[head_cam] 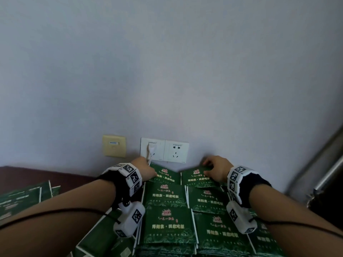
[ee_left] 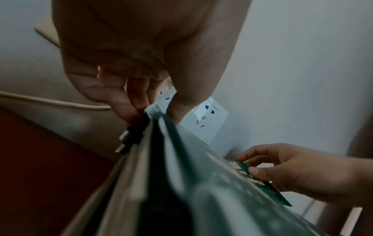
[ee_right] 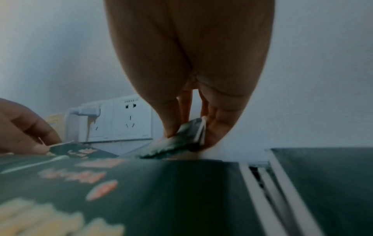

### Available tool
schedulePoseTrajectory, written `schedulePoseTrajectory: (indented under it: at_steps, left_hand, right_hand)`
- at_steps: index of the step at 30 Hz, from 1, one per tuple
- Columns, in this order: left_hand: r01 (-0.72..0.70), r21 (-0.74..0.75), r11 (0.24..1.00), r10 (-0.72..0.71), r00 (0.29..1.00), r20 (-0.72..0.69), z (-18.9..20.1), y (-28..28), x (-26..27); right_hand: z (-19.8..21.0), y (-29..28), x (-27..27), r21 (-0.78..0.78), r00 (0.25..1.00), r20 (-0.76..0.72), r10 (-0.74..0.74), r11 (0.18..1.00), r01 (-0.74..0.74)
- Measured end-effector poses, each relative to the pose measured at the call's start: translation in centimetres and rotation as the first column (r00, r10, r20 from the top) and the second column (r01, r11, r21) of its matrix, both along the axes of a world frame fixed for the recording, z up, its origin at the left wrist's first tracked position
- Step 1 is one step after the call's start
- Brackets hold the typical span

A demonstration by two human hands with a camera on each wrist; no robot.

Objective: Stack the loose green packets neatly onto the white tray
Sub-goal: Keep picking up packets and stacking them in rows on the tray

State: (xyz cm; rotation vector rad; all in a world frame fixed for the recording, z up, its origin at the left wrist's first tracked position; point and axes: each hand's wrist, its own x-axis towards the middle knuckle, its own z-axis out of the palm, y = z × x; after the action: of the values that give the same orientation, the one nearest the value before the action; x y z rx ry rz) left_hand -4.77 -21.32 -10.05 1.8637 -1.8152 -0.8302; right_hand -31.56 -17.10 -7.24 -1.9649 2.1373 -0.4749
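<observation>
Head view: left hand (head_cam: pixel 143 168) pinches the far-left green packet (head_cam: pixel 165 175); right hand (head_cam: pixel 217 169) pinches a thin bunch of packets (head_cam: pixel 196 178) beside it. Both top stacked rows (head_cam: pixel 168 225) below the wall sockets (head_cam: pixel 165 149). Tray seemingly hidden underneath.

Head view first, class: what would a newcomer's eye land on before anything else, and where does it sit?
The rows of green packets fill the lower middle, laid edge to edge toward the wall. At the far row the left hand and right hand each grip a packet by its far end. Just behind them, white wall sockets sit low on the wall, one with a plug in it.
</observation>
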Motion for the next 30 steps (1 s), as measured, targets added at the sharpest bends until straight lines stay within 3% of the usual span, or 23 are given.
schedulePoseTrajectory:
  at_steps: [4,8,10,12,15,18,23,30]
  left_hand:
    - [0.045,-0.017,0.999,-0.043,0.993,0.106,0.0,0.8,0.6]
    - [0.103,-0.07,0.992,-0.09,0.982,0.164,2.0,3.2,2.9]
    - [0.141,-0.113,0.983,-0.122,0.98,0.158,2.9,5.2,4.7]
    - [0.167,-0.147,0.975,-0.145,0.978,0.148,3.0,8.0,6.6]
    - [0.235,-0.119,0.965,-0.214,0.962,0.169,2.2,12.7,9.3]
    - [0.303,-0.014,0.953,-0.29,0.924,0.249,0.5,17.3,11.9]
    - [0.301,0.095,0.949,-0.314,0.878,0.361,-1.7,21.2,15.0]
    - [0.253,0.266,0.93,-0.354,0.809,0.47,-3.3,23.9,15.8]
  right_hand:
    - [0.4,0.8,0.3,0.045,0.995,-0.099,-0.006,0.999,0.01]
    - [2.6,4.0,0.9,-0.026,0.991,-0.127,-0.04,0.999,0.037]
    - [3.4,6.3,1.8,-0.08,0.999,-0.021,-0.035,0.996,0.033]
    - [3.6,9.4,3.3,-0.107,0.978,0.21,-0.002,0.994,0.025]
    - [3.1,15.2,6.8,-0.079,0.863,0.5,0.07,0.996,-0.035]
    - [1.0,20.6,10.5,0.013,0.776,0.621,0.111,0.988,-0.152]
    - [-2.8,24.3,15.0,0.104,0.791,0.595,0.138,0.964,-0.246]
    - [-5.6,23.1,16.6,0.274,0.948,0.263,0.181,0.928,-0.253]
